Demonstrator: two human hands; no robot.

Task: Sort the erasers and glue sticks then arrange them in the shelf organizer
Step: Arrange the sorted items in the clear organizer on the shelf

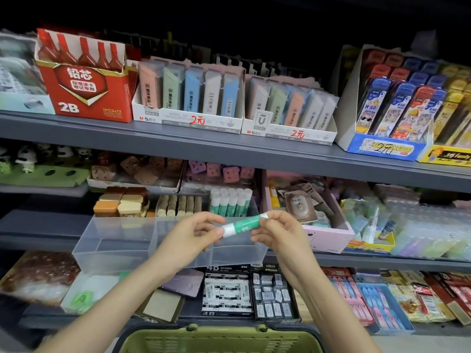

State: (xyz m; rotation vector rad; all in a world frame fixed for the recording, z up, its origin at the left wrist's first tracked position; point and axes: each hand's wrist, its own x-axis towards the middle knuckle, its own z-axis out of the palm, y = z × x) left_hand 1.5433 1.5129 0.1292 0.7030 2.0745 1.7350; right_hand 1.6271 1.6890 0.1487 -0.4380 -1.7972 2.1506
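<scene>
A green-and-white glue stick [240, 224] is pinched at its ends by the left hand [196, 231] and right hand [274, 231]. It is held level before the clear shelf organizer [122, 240].

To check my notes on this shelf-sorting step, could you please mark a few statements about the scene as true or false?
1. The left hand and the right hand each hold one end of the glue stick. True.
2. The held glue stick points straight up. False: it lies nearly level between the two hands.
3. A row of glue sticks stands upright on the shelf behind it. True.
4. The basket at the bottom of the view is red. False: it is green.
5. The red box on the top shelf is marked 2B. True.
</scene>
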